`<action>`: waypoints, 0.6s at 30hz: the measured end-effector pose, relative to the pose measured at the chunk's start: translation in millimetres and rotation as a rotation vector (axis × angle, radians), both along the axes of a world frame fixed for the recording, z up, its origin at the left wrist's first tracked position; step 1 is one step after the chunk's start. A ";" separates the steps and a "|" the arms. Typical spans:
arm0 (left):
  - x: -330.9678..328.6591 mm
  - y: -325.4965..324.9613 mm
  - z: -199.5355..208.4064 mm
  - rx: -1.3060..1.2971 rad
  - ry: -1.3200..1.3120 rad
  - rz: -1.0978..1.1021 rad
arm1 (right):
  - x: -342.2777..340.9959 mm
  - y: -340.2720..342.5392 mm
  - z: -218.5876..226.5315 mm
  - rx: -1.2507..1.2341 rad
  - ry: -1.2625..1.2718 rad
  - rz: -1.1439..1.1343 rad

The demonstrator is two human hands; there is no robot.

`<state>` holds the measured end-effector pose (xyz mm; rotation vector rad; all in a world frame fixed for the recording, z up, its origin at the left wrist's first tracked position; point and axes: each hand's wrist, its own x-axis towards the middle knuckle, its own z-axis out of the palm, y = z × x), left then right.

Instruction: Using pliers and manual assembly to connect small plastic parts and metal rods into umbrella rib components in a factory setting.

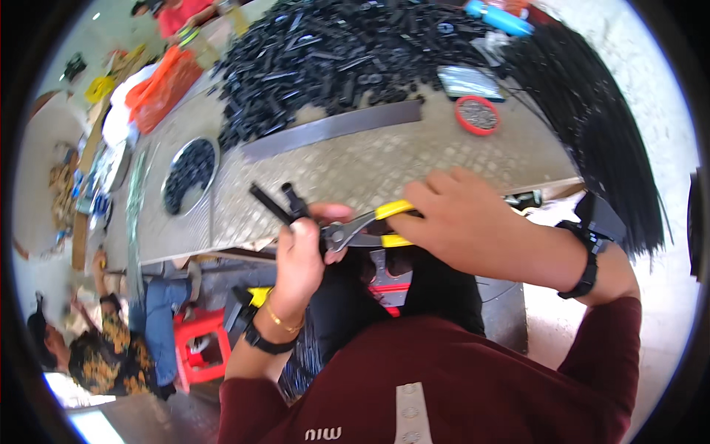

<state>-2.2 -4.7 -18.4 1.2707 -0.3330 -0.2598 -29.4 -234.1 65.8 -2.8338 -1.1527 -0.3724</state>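
Note:
My left hand [297, 255] is closed around a black plastic part [271, 203] with two dark, rod-like ends sticking up past the thumb. In my right hand [462, 214] are yellow-handled pliers [356, 231], gripped by the handles, which stand apart. The metal head of the pliers lies against the fingers of my left hand, at the lower end of the black part. What the jaws touch is hidden there. Both hands are over the near edge of the table [355, 166], above my lap.
A large heap of black plastic pieces [325, 59] covers the table's far side, behind a flat metal strip [336, 129]. A round tray of black pieces [191, 174] is at left, a red dish of small parts [478, 115] at right. Long black strands [599, 118] hang off the right. People sit leftward.

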 end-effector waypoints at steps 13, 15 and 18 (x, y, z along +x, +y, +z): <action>19.4 -0.3 -15.5 -0.073 -0.005 0.121 | 107.9 -137.8 -45.6 -0.017 0.045 -0.698; 20.2 -2.9 -15.7 -0.071 -0.015 0.098 | 111.9 -143.6 -50.2 -0.049 0.064 -0.685; 21.7 -2.7 -15.5 -0.069 -0.027 0.087 | 113.0 -146.5 -55.1 -0.056 0.064 -0.653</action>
